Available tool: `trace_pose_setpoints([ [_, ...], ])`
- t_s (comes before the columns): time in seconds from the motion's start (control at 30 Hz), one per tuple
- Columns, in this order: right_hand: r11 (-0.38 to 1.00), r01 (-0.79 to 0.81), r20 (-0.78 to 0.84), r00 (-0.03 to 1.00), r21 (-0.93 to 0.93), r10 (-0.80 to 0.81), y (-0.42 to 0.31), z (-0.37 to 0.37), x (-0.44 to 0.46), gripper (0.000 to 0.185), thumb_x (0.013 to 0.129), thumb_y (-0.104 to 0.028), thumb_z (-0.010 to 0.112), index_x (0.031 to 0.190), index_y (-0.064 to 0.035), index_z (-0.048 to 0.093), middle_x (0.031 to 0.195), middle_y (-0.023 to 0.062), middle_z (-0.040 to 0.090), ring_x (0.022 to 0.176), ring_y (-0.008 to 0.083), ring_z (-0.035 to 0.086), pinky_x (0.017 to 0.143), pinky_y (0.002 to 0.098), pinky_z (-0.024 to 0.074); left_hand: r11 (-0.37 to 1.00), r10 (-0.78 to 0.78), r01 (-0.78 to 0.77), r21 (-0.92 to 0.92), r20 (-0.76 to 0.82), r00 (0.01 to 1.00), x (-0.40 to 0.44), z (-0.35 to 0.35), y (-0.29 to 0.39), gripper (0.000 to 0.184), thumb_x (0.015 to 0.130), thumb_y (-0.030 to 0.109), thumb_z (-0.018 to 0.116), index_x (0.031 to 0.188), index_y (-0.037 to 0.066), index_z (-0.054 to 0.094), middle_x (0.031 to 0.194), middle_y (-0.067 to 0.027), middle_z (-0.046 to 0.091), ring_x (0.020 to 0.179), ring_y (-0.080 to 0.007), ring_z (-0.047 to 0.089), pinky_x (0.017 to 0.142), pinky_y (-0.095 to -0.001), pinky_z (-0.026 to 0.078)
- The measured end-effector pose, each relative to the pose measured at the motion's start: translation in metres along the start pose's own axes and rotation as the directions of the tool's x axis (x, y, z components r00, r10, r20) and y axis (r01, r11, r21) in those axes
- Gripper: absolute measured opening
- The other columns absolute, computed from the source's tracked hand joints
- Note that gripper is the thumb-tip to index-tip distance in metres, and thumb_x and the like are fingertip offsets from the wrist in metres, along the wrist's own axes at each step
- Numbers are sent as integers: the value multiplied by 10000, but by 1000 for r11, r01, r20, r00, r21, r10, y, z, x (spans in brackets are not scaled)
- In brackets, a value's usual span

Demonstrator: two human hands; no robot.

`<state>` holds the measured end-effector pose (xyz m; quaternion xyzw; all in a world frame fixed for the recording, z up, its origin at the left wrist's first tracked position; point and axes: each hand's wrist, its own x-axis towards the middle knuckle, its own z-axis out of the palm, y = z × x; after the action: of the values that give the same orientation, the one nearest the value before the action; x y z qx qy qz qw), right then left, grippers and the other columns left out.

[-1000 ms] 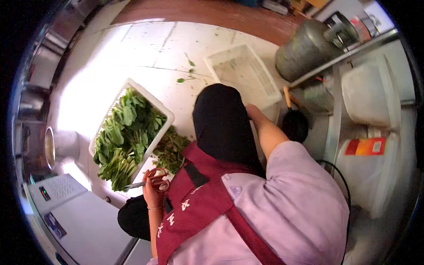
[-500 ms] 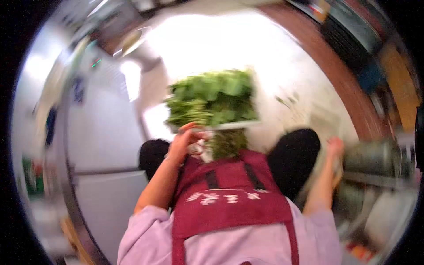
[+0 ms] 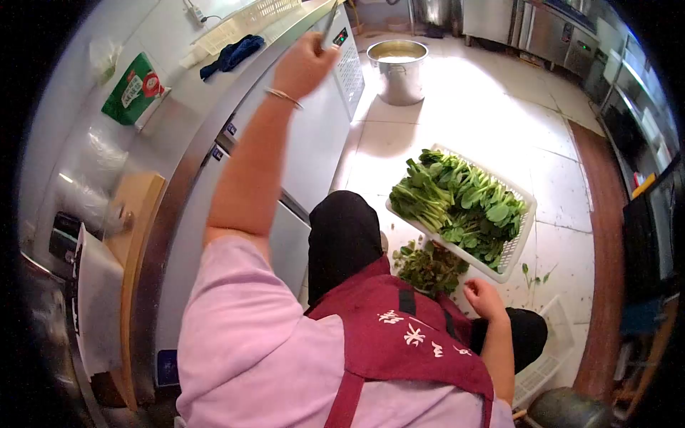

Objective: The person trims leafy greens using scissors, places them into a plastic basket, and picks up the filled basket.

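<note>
My left hand (image 3: 307,65) is raised over the counter at the upper left, its fingers closed round a thin dark blade-like thing (image 3: 330,23) that points up. Low beside my right knee, my right hand (image 3: 485,298) has its fingers curled; whether anything is in them is hidden. Nearest to it is a heap of loose trimmed leaves (image 3: 430,267) on the floor between my knees. Beyond that heap stands a white plastic basket (image 3: 529,221) filled with bunches of leafy greens (image 3: 464,196), stems to the left and leaves to the right.
A large metal pot (image 3: 399,82) with pale liquid stands on the tiled floor ahead. Along my left runs a steel counter fridge (image 3: 314,135), with a dark blue cloth (image 3: 232,55) and a cream basket (image 3: 250,25) on top. An empty white basket (image 3: 546,349) lies at my right.
My left hand has gone from my lap up to the counter. My right hand has come in from the far right to beside my knee. The view has turned left.
</note>
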<state>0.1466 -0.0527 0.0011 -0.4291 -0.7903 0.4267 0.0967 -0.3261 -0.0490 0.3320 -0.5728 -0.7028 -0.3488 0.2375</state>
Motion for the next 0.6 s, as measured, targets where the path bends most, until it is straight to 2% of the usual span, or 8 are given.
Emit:
trace_pose_setpoints([
  [0.03, 999, -39, 118, 992, -6, 39, 9, 4, -1, 267, 826, -208, 582, 997, -5, 603, 905, 166, 644, 841, 281, 622, 751, 355, 480, 994, -58, 53, 96, 43, 997, 20, -21, -12, 401, 788, 394, 556, 959, 35, 611, 904, -167, 649, 846, -312, 625, 748, -385, 481],
  [0.07, 999, -52, 111, 992, -7, 53, 12, 3, 0, 267, 826, -208, 582, 997, -5, 603, 905, 166, 644, 841, 281, 622, 751, 355, 480, 930, -126, 106, 351, 35, 991, 33, -40, -21, 448, 774, 436, 539, 944, 29, 616, 907, -182, 645, 865, -322, 622, 763, -398, 477],
  [0.13, 977, -140, 95, 983, -162, 157, 20, -1, 0, 301, 818, -252, 580, 983, -2, 613, 910, 180, 640, 855, 301, 619, 763, 371, 476, 877, -288, 167, 450, 216, 933, 66, -73, -64, 464, 767, 430, 498, 925, 15, 635, 942, -200, 641, 893, -333, 619, 783, -387, 474],
  [0.23, 982, -146, 21, 988, -122, 150, 34, 2, 2, 338, 827, -319, 561, 963, -15, 616, 937, 192, 636, 897, 344, 598, 787, 402, 465, 727, -425, 245, 642, 140, 895, 88, -107, -156, 599, 744, 468, 520, 1058, -38, 589, 999, -270, 608, 942, -315, 603, 810, -375, 450],
  [0.3, 982, -140, 48, 988, -128, 147, 34, 3, 1, 339, 831, -319, 563, 983, -19, 607, 948, 184, 638, 899, 336, 601, 785, 396, 468, 567, -678, 363, 739, 168, 716, 75, -127, -183, 604, 772, 489, 478, 1129, 11, 574, 1161, -204, 567, 1109, -295, 524, 932, -359, 379],
  [0.37, 977, -176, 47, 982, -123, 183, 28, 3, -3, 340, 833, -315, 566, 994, -18, 603, 954, 182, 638, 899, 332, 603, 785, 394, 470, 484, -792, 450, 750, 157, 590, 68, -140, -281, 560, 744, 428, 517, 1138, 34, 584, 1159, -167, 581, 1108, -283, 526, 928, -384, 386],
  [0.57, 981, -175, 181, 965, -84, 188, 34, 6, -2, 346, 836, -292, 584, 1029, -5, 582, 962, 174, 640, 897, 322, 608, 783, 393, 473, 484, -867, 355, 800, 382, 320, 45, -150, -331, 603, 728, 483, 498, 1154, 65, 583, 1158, -208, 566, 1054, -347, 545, 882, -413, 414],
  [0.6, 982, -180, 154, 970, -60, 187, 34, 6, -3, 333, 836, -287, 580, 1011, -4, 592, 938, 165, 645, 863, 307, 613, 758, 381, 478, 428, -903, 574, 698, 349, 250, 47, -152, -361, 637, 749, 514, 507, 1162, 32, 562, 1161, -228, 549, 1024, -364, 545, 860, -446, 414],
])
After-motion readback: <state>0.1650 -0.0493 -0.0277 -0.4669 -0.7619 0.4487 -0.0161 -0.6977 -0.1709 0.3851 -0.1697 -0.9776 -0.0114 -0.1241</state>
